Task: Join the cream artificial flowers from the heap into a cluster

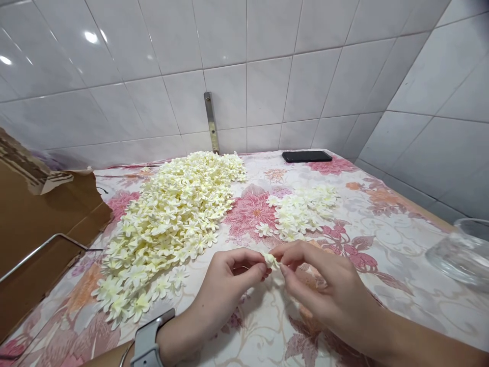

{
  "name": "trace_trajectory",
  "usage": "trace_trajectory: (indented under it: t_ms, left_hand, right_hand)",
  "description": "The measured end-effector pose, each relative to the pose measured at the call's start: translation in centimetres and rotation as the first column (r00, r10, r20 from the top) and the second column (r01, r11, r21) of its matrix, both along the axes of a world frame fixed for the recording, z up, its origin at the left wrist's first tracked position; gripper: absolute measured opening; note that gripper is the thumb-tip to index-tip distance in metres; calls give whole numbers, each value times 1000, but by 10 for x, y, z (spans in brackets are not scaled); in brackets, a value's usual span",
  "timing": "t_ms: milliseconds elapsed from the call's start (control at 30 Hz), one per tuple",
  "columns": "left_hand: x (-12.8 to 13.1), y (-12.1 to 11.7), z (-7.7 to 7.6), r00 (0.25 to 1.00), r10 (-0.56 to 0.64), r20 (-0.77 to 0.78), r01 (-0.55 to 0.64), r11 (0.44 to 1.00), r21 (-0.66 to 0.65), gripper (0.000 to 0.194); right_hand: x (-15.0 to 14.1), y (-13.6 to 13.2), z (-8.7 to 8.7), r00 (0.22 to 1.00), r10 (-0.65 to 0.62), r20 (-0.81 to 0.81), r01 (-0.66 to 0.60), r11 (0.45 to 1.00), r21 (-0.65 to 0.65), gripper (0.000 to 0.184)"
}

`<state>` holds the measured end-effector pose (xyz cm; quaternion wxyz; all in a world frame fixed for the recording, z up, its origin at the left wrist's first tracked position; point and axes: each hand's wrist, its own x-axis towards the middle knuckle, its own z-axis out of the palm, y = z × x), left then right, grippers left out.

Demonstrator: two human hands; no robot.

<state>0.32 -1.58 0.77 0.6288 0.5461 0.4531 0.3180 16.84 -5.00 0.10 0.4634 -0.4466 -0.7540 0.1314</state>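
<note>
- From where I stand, the left hand (221, 288) has thumb and forefinger pinched on one side of a pale flower (271, 261); its other fingers curl under.
- The right hand (329, 280) pinches the opposite side between thumb and fingertips, so the flower sits between the two hands, just above the cloth (263, 336).
- That flower looks next to weightless, with thin, soft petals that I'd expect to bend or crease under a hard squeeze. I'd take it near its middle, where the petals meet, and keep the pinch light; the petal tips seem the weakest place to pull. It doesn't look slippery, but so small a thing could easily drop.
- A watch (147, 339) is strapped on the left wrist.
- Just beyond the hands lies a small pile (305, 211) of whiter flowers.
- To the left spreads a far bigger heap (179, 204), yellower, with a few loose blooms along its near edge.
- Further out, a torn carton (53, 224) stands at the left, a glass bowl (458, 260) at the right, and a phone (307, 156) lies near the tiled wall (267, 97).
</note>
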Motion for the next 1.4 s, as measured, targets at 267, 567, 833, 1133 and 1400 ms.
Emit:
trace_trajectory:
  t_ms: [267, 567, 833, 1133, 1400]
  left_hand:
    - [1, 0, 2, 998, -27, 55, 28, 1000, -12, 7]
    - [1, -1, 5, 1000, 14, 17, -13, 999, -34, 7]
    - [2, 4, 4, 993, 110, -42, -113, 991, -73, 4]
    - [-1, 6, -1, 994, 105, -41, -108, 992, -61, 13]
    - [0, 6, -3, 988, 151, 41, -145, 982, -119, 9]
  right_hand:
    - [-1, 2, -2, 1000, 22, 5, -21, 995, -96, 14]
    - [4, 4, -7, 993, -3, 117, -3, 999, 48, 26]
    - [8, 16, -3, 990, -124, -62, 98, 941, -323, 20]
    - [16, 32, -1, 888, -265, -376, -39, 771, -636, 24]
    - [11, 24, 7, 898, -252, -360, -64, 735, -675, 22]
